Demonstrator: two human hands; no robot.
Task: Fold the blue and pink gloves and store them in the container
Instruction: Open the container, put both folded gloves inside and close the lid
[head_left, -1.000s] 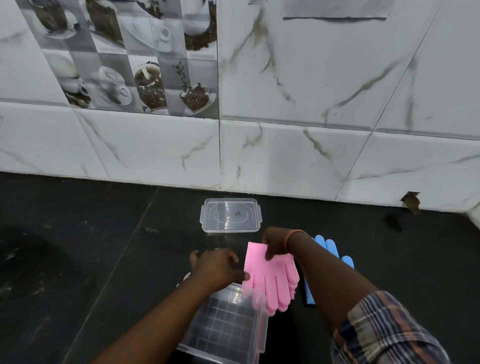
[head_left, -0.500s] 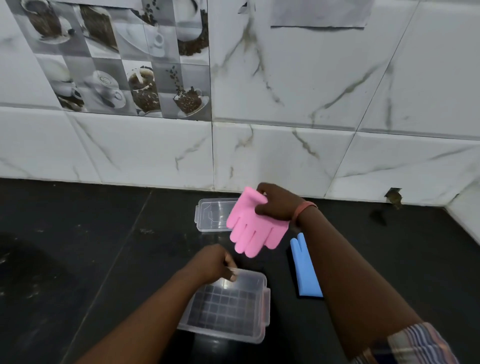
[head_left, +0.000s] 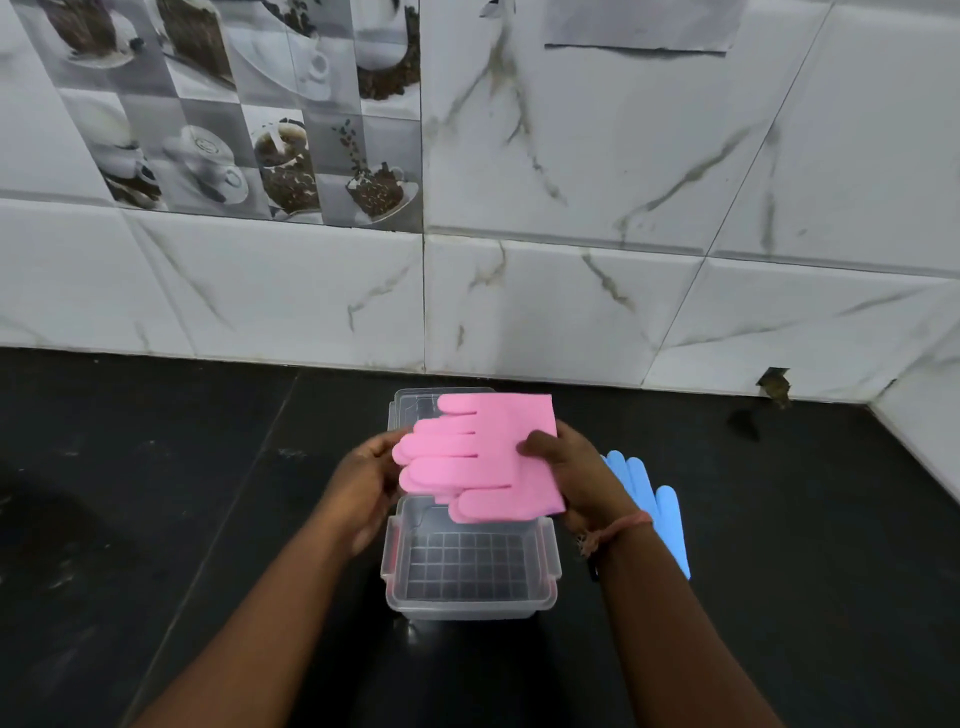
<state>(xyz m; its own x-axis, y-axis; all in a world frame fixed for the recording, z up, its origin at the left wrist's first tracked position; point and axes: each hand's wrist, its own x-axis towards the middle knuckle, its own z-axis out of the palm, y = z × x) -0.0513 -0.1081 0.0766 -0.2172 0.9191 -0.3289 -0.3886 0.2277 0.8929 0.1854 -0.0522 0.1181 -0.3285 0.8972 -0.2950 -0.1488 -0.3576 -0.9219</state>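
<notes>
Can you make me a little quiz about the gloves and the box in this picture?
1. True or false: the pink rubber gloves already lie inside the clear plastic container.
2. Which hands hold the pink gloves? A) left hand only B) right hand only C) both hands
3. Fill in: the blue rubber gloves lie on the black countertop, to the ____ of the container.

Key: 1 false, they are held above it. 2 C. 3 right.
</notes>
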